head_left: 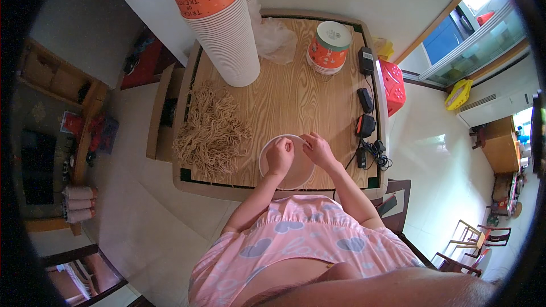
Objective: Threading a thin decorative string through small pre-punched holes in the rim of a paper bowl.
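Note:
A round paper bucket [262,165] with a white rim sits at the table's near edge, its open mouth facing up toward me. My left hand [280,157] is closed over the bucket's mouth, fingers curled together; whatever they hold is hidden. At the far right of the rim, my right hand [318,150] pinches with thumb and fingertips, touching the bucket's edge. Left of the bucket lies a tangled heap of tan paper twine [211,131]. Too little detail shows to tell whether a strand runs between my hands.
A tall stack of white paper buckets [224,40] with an orange top one leans at the far left. A short upside-down orange stack [328,51] stands far right. Clear plastic [277,40] lies between them. Black power adapters [365,126] and cables line the right edge. Beyond is a red stool [392,86].

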The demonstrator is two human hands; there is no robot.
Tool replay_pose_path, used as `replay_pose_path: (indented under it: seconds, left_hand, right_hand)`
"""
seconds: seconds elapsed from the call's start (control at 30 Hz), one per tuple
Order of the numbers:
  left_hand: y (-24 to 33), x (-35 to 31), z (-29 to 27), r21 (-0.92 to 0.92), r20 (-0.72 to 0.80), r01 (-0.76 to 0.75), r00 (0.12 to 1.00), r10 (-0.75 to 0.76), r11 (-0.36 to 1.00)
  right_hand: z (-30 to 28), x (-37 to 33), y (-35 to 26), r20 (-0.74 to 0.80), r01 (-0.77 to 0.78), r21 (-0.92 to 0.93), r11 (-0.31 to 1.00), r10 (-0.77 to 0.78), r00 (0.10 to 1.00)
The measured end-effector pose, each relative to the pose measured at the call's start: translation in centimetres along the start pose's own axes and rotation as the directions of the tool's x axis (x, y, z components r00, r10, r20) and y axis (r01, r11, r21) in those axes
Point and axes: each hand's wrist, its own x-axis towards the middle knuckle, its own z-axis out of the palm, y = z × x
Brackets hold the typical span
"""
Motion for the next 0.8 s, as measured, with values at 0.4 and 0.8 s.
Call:
replay_pose_path:
  seconds: [0.4, 0.8]
  left_hand:
    - [0.07, 0.00, -0.03, -0.005, -0.004, 0.053, 0.999, -0.053, 0.999]
    - [0.21, -0.04, -0.05, 0.008, 0.004, 0.023, 1.000, -0.023, 1.000]
  right_hand:
    - [0.15, 0.00, -0.05, -0.039, 0.030, 0.030, 0.999, -0.029, 0.999]
    - [0.17, 0.04, 0.14, 0.016, -0.002, 0.011, 1.000, 0.002, 1.000]
